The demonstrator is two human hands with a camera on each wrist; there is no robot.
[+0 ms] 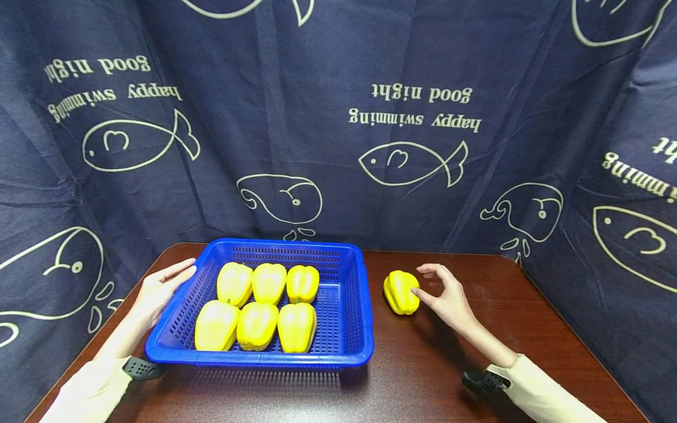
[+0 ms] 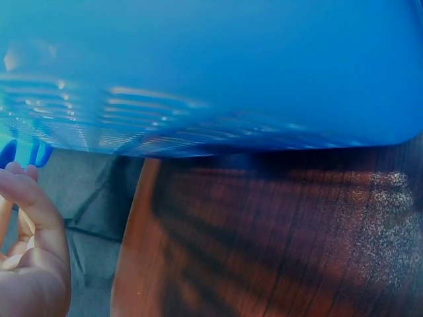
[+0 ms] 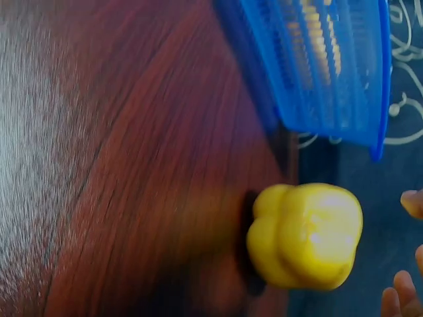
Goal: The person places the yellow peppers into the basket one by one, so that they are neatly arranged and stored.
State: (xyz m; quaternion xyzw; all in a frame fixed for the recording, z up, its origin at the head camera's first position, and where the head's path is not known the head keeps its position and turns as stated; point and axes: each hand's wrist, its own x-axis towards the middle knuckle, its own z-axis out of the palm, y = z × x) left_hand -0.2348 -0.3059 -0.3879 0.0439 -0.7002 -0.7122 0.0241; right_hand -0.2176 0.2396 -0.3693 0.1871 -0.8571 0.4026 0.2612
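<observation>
A blue plastic basket [image 1: 346, 359] holds several yellow bell peppers [image 1: 257, 326] in two rows on its left and middle. My left hand [image 1: 153, 296] is at the basket's left side, its fingertips at the rim; the left wrist view shows the fingers [image 2: 43, 211] loosely bent beside the blue wall. One more yellow bell pepper [image 1: 401, 292] lies on the table to the right of the basket. Close by its right side is my right hand [image 1: 449, 299], thumb and fingers spread apart. In the right wrist view the fingertips [image 3: 404, 288] stand off from that pepper [image 3: 307, 236].
The dark brown wooden table [image 1: 423, 376] carries the basket and the single pepper. A navy cloth [image 1: 328, 117] with white fish drawings and lettering hangs behind and along both sides of the table.
</observation>
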